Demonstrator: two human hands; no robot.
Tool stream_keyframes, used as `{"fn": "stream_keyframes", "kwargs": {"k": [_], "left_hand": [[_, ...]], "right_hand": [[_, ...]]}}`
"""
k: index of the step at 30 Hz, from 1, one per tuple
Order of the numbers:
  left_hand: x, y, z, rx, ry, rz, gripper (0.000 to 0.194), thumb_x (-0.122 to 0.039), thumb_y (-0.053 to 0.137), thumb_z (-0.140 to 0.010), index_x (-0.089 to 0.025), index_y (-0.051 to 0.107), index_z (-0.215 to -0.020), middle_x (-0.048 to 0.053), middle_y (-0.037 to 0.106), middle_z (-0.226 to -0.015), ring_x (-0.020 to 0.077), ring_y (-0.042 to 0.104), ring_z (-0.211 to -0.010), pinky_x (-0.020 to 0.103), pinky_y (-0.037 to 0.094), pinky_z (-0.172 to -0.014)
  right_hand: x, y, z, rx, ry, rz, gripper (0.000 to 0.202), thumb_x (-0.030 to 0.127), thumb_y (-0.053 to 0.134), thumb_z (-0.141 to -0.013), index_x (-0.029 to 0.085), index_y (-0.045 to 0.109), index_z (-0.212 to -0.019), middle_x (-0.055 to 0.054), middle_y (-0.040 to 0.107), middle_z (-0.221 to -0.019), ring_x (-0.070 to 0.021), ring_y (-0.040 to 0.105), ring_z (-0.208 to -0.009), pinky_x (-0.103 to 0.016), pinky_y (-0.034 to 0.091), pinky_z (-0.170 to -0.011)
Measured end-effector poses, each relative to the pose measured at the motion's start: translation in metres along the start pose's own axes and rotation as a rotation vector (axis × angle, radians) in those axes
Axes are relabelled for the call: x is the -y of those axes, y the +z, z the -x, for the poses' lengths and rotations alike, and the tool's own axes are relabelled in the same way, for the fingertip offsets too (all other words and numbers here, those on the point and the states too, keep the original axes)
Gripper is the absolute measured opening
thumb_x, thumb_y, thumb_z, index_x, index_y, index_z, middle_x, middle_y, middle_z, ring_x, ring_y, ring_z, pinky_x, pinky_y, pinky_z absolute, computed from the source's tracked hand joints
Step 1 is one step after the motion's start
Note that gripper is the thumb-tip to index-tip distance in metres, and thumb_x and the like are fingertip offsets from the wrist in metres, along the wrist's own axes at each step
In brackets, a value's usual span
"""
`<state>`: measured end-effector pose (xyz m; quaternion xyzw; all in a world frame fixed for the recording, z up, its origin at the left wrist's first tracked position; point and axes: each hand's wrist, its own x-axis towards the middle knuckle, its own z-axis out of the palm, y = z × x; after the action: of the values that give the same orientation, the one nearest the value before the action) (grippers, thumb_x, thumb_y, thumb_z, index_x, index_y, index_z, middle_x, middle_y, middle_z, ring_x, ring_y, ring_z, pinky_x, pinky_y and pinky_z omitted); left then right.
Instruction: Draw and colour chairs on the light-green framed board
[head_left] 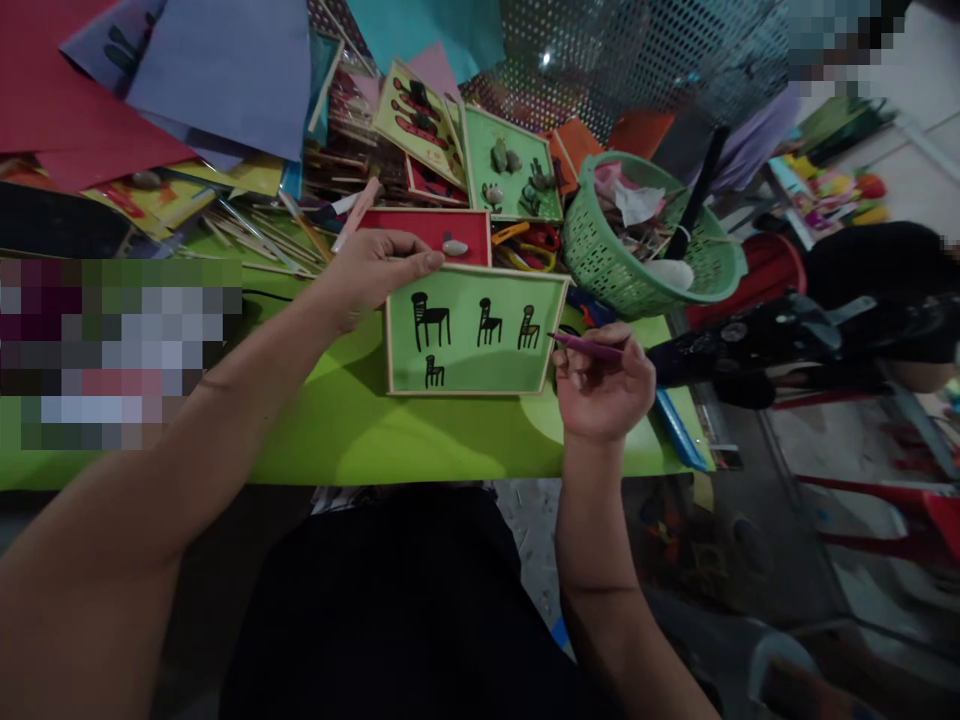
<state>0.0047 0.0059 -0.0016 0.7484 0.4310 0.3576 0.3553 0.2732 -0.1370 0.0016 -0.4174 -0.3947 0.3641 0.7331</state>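
- Four black chair drawings [432,322] show in the head view, three in a row and a smaller one below, on a green wood-framed panel [480,368] at the near side of the lime-green table [465,450].
- Left hand [379,262]: over the panel's upper left edge, thumb along the frame; I cannot tell whether it pinches the wood or merely steadies it.
- Right hand [606,385]: fingers closed around a purple pen [596,347], tip pointing left, just beside the panel's right edge.
- Beyond the panel: a red framed panel [469,228] with a pale pebble [454,247], then scissors [541,258] and a green plastic basket [626,272].
- Risk, as I judge it: a loose left hold could let the panel slip, skewing any stroke.
- A wavering right wrist might mark the frame instead.
- If the ink is wet, a dragged palm could smear the chairs.
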Motion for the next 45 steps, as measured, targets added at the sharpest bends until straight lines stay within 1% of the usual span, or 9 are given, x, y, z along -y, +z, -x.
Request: {"fn": "stream_keyframes", "kwargs": {"k": [2, 4, 8, 15, 22, 28, 37, 42, 45], "left_hand": [[0.004, 0.009, -0.001, 0.042, -0.040, -0.028, 0.038, -0.059, 0.066, -0.092, -0.022, 0.076, -0.087, 0.007, 0.077, -0.090, 0.0281, 0.075, -0.098, 0.041, 0.057, -0.090], [0.006, 0.015, -0.001, 0.087, -0.026, -0.108, 0.033, -0.054, 0.068, -0.087, -0.022, 0.076, -0.083, 0.005, 0.075, -0.085, 0.0264, 0.072, -0.089, 0.040, 0.055, -0.088], [0.011, 0.017, 0.000, 0.133, 0.032, -0.340, 0.026, -0.049, 0.073, -0.085, -0.023, 0.073, -0.085, 0.009, 0.074, -0.096, 0.0324, 0.069, -0.103, 0.044, 0.052, -0.099], [0.016, 0.013, -0.001, 0.225, 0.003, -0.527, 0.025, -0.042, 0.076, -0.087, -0.022, 0.065, -0.095, 0.010, 0.069, -0.104, 0.0330, 0.066, -0.108, 0.042, 0.051, -0.095], [-0.015, 0.004, 0.004, 0.281, -0.109, -0.547, 0.026, -0.043, 0.059, -0.104, -0.018, 0.064, -0.108, 0.007, 0.066, -0.099, 0.0266, 0.064, -0.095, 0.037, 0.049, -0.091], [-0.014, 0.001, 0.008, 0.169, -0.143, -0.311, 0.017, -0.025, 0.046, -0.107, -0.019, 0.055, -0.120, 0.005, 0.063, -0.108, 0.0213, 0.060, -0.098, 0.035, 0.049, -0.091], [-0.003, 0.008, 0.004, 0.004, -0.096, 0.114, 0.015, -0.012, 0.057, -0.091, -0.019, 0.059, -0.104, 0.002, 0.061, -0.094, 0.0154, 0.058, -0.083, 0.030, 0.047, -0.076], [-0.006, 0.008, 0.006, 0.062, 0.026, 0.210, 0.011, -0.020, 0.061, -0.097, -0.021, 0.059, -0.108, 0.000, 0.070, -0.089, 0.0142, 0.069, -0.084, 0.029, 0.053, -0.080], [-0.010, 0.010, 0.008, 0.100, 0.041, 0.295, 0.015, -0.022, 0.061, -0.098, -0.022, 0.052, -0.110, -0.002, 0.074, -0.088, 0.0119, 0.069, -0.076, 0.025, 0.053, -0.070]], "right_hand": [[0.002, 0.000, 0.001, -0.016, -0.002, 0.014, 0.032, 0.056, 0.069, -0.088, 0.028, 0.061, -0.077, 0.008, 0.049, -0.057, -0.0110, 0.044, -0.042, -0.034, 0.051, -0.054], [0.003, 0.001, 0.002, -0.042, -0.014, 0.027, 0.029, 0.055, 0.068, -0.087, 0.029, 0.063, -0.076, 0.007, 0.050, -0.058, -0.0108, 0.042, -0.042, -0.034, 0.051, -0.054], [0.005, 0.001, 0.005, -0.055, -0.028, 0.044, 0.028, 0.055, 0.068, -0.088, 0.030, 0.065, -0.077, 0.007, 0.050, -0.058, -0.0122, 0.040, -0.043, -0.036, 0.052, -0.056], [0.005, 0.003, 0.003, 0.013, -0.024, -0.051, 0.026, 0.049, 0.073, -0.088, 0.027, 0.070, -0.076, 0.007, 0.053, -0.056, -0.0099, 0.041, -0.040, -0.032, 0.049, -0.053], [0.005, 0.001, 0.002, 0.016, -0.017, -0.048, 0.029, 0.052, 0.074, -0.088, 0.027, 0.068, -0.077, 0.008, 0.050, -0.054, -0.0106, 0.042, -0.041, -0.031, 0.049, -0.052], [0.006, -0.001, 0.004, 0.023, -0.020, 0.038, 0.032, 0.057, 0.074, -0.089, 0.029, 0.063, -0.078, 0.005, 0.047, -0.060, -0.0130, 0.037, -0.043, -0.035, 0.046, -0.052], [0.008, -0.002, 0.005, 0.010, 0.008, 0.061, 0.031, 0.058, 0.067, -0.093, 0.030, 0.062, -0.081, 0.005, 0.043, -0.061, -0.0135, 0.033, -0.045, -0.036, 0.047, -0.054], [0.007, -0.004, 0.006, 0.027, 0.007, 0.054, 0.032, 0.058, 0.063, -0.097, 0.030, 0.065, -0.083, 0.004, 0.044, -0.061, -0.0145, 0.039, -0.047, -0.036, 0.050, -0.057], [0.007, -0.003, 0.006, 0.059, 0.018, 0.006, 0.029, 0.053, 0.064, -0.099, 0.029, 0.070, -0.084, 0.004, 0.048, -0.063, -0.0140, 0.043, -0.047, -0.035, 0.050, -0.056]]}}
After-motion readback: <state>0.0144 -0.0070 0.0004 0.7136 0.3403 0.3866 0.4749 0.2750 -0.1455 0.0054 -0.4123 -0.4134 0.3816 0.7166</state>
